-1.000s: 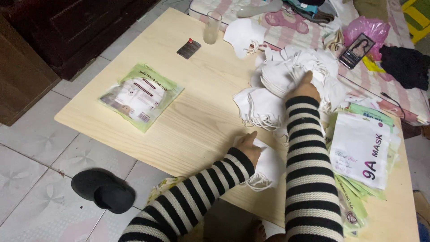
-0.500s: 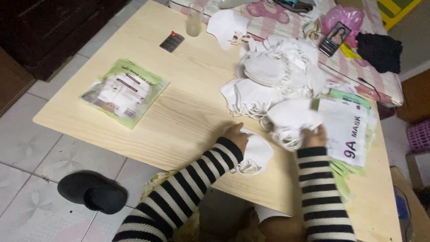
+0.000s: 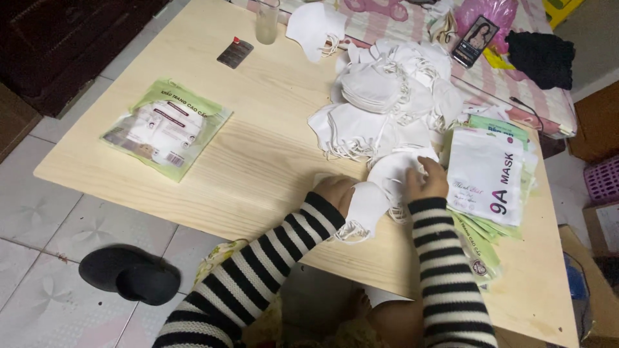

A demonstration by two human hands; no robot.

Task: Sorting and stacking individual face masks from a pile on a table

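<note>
My left hand (image 3: 334, 191) rests on the light wooden table (image 3: 258, 161) and presses on a small stack of white face masks (image 3: 366, 207) near the front edge. Beside it, my right hand (image 3: 425, 182) grips another white mask (image 3: 398, 169) that it holds just above that stack. A big loose heap of white masks (image 3: 387, 96) lies behind both hands. Both arms wear black-and-white striped sleeves.
A pile of flat mask packets (image 3: 490, 177) lies right of my right hand. One filled green packet (image 3: 164, 129) sits at the table's left. A glass (image 3: 267, 20), a small dark card (image 3: 235, 53) and a phone (image 3: 476, 40) are at the far side. A black slipper (image 3: 129, 276) lies on the tiled floor.
My right hand drew back from the big heap, bringing a white mask toward the small stack. My left hand stayed on the stack.
</note>
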